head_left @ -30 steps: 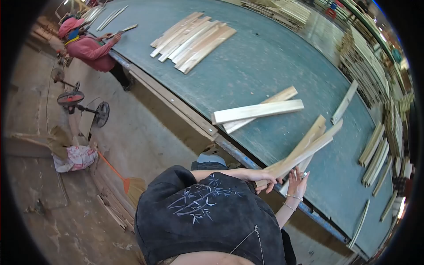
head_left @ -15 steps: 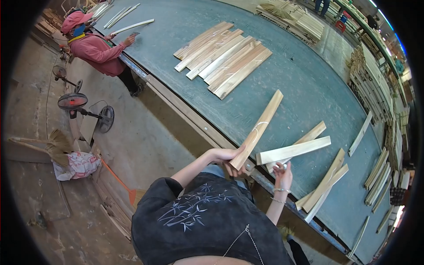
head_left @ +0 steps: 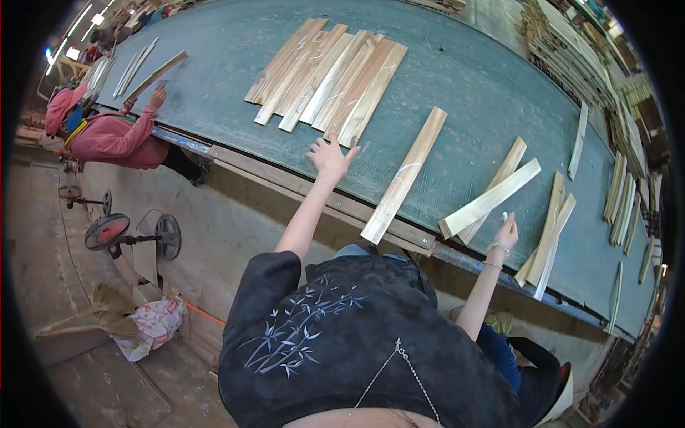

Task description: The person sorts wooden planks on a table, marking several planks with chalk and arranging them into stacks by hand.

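My left hand (head_left: 331,158), fingers spread, reaches to the near ends of a row of wooden boards (head_left: 325,75) lying side by side; its fingertips are at or just over them. White curved lines run across several boards. My right hand (head_left: 507,234) is closed on a small white piece of chalk (head_left: 504,216), above the table's near edge. Between my hands, a single wooden board (head_left: 405,177) with a white curve lies with its near end past the edge. A pale board (head_left: 491,198) lies crossed over another board (head_left: 508,158), just left of my right hand.
The long green table (head_left: 471,85) carries more crossed boards (head_left: 553,225) at the right and narrow strips (head_left: 619,196) beyond. At the far left a person in pink (head_left: 118,143) handles a strip. Fans (head_left: 107,232) and a broom (head_left: 107,312) stand on the floor behind.
My left hand has let go of the single board, now lying on the table, and has reached out left to the row. My right hand has moved away from the crossed boards. The view has turned.
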The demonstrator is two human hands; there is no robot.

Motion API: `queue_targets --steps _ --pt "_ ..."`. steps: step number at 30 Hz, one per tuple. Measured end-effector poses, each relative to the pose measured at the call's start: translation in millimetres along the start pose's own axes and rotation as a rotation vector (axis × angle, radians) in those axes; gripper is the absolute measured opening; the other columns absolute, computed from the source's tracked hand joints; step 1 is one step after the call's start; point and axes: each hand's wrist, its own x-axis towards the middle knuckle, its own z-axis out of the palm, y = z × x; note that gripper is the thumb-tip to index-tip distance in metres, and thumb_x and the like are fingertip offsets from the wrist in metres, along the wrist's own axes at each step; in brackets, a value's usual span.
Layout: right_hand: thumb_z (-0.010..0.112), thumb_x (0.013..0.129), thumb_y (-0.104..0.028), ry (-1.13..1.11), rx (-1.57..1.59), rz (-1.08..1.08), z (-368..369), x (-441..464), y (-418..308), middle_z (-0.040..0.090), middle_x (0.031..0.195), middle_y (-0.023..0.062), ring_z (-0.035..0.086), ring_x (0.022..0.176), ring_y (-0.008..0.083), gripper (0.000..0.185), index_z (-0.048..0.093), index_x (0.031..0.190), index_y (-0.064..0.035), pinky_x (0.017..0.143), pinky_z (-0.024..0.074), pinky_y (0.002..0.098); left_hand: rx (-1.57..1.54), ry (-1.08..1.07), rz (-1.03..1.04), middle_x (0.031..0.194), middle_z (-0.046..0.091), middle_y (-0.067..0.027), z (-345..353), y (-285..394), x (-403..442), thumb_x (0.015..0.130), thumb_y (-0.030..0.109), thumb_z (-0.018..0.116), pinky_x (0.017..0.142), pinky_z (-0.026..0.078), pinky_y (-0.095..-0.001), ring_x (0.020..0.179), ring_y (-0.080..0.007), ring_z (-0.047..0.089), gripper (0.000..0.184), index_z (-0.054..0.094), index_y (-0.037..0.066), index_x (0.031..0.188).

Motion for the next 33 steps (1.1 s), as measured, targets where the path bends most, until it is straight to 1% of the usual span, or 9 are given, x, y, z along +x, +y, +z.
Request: queue_targets --steps 4,8,13,16,23,27,29,31,33 --pt "0.047 0.084 -0.038 -0.056 0.086 0.362 6 6 -13 0.050 0.066 -0.0013 0.039 0.062 0.0078 0.039 0.061 0.076 -0.0015 0.056 0.0324 0.0211 -0.008 0.187 -0.001 0.126 0.017 -0.0370 47 6 28 0.069 0.067 0.041 0.095 0.002 -0.0595 0.119 -0.0535 0.007 0.089 0.012 0.013 0.134" --pt "0.053 0.082 -0.035 -0.131 0.170 0.250 38 13 -2 0.060 0.093 0.0070 0.052 0.085 0.0120 0.045 0.055 0.103 0.0048 0.078 0.0391 0.0235 0.012 0.326 -0.026 0.119 0.022 -0.0429 69 15 41 0.075 0.053 0.045 0.094 0.001 -0.0605 0.118 -0.0514 0.016 0.078 0.014 0.010 0.132" --pt "0.055 0.079 -0.041 -0.156 0.066 0.154 62 17 4 0.062 0.077 0.0052 0.053 0.074 0.0113 0.043 0.064 0.081 0.0002 0.070 0.0401 0.0233 0.106 0.421 0.005 0.113 0.036 -0.0360 54 26 23 0.078 0.040 0.051 0.095 0.004 -0.0608 0.112 -0.0448 0.031 0.067 0.022 0.007 0.129" --pt "0.058 0.075 -0.045 -0.185 -0.015 0.151 59 24 6 0.062 0.075 0.0044 0.053 0.072 0.0102 0.046 0.065 0.082 -0.0007 0.069 0.0401 0.0221 0.125 0.642 0.095 0.095 0.047 -0.0142 44 20 28 0.080 0.027 0.051 0.095 0.016 -0.0565 0.094 -0.0288 0.047 0.047 0.038 0.004 0.118" --pt "0.057 0.077 -0.041 -0.300 0.189 0.301 43 35 21 0.059 0.081 0.0019 0.054 0.070 0.0113 0.044 0.059 0.097 -0.0023 0.064 0.0443 0.0251 0.135 0.419 0.307 0.091 0.048 -0.0124 43 14 61 0.077 0.021 0.055 0.091 0.027 -0.0499 0.090 -0.0266 0.050 0.026 0.046 0.003 0.092" --pt "0.052 0.080 -0.042 -0.180 0.452 0.378 46 32 28 0.055 0.074 0.0009 0.053 0.071 0.0139 0.042 0.056 0.096 -0.0030 0.064 0.0441 0.0248 -0.215 0.302 0.395 0.087 0.050 -0.0175 16 26 46 0.077 0.021 0.052 0.085 0.030 -0.0464 0.088 -0.0319 0.050 0.025 0.046 -0.002 0.086" --pt "0.044 0.082 -0.045 -0.115 0.975 0.302 50 15 14 0.053 0.085 0.0040 0.052 0.068 0.0176 0.046 0.047 0.102 -0.0043 0.062 0.0458 0.0284 -0.350 0.277 0.441 0.085 0.050 -0.0202 -4 39 21 0.078 0.020 0.051 0.083 0.030 -0.0457 0.087 -0.0333 0.049 0.025 0.046 -0.004 0.085" --pt "0.042 0.079 -0.051 -0.641 1.698 0.408 37 23 31 0.045 0.105 0.0077 0.051 0.075 0.0202 0.054 0.040 0.109 -0.0058 0.068 0.0464 0.0328 -0.477 0.075 0.494 0.084 0.051 -0.0206 -19 55 -13 0.078 0.021 0.050 0.084 0.029 -0.0448 0.086 -0.0332 0.050 0.026 0.046 -0.004 0.085" --pt "0.043 0.078 -0.052 -0.630 1.987 0.397 32 14 29 0.046 0.102 0.0082 0.049 0.082 0.0193 0.048 0.049 0.098 -0.0096 0.071 0.0453 0.0328 -0.477 0.043 0.605 0.083 0.052 -0.0206 -22 76 -47 0.079 0.021 0.050 0.086 0.028 -0.0437 0.084 -0.0332 0.050 0.026 0.046 -0.004 0.085"
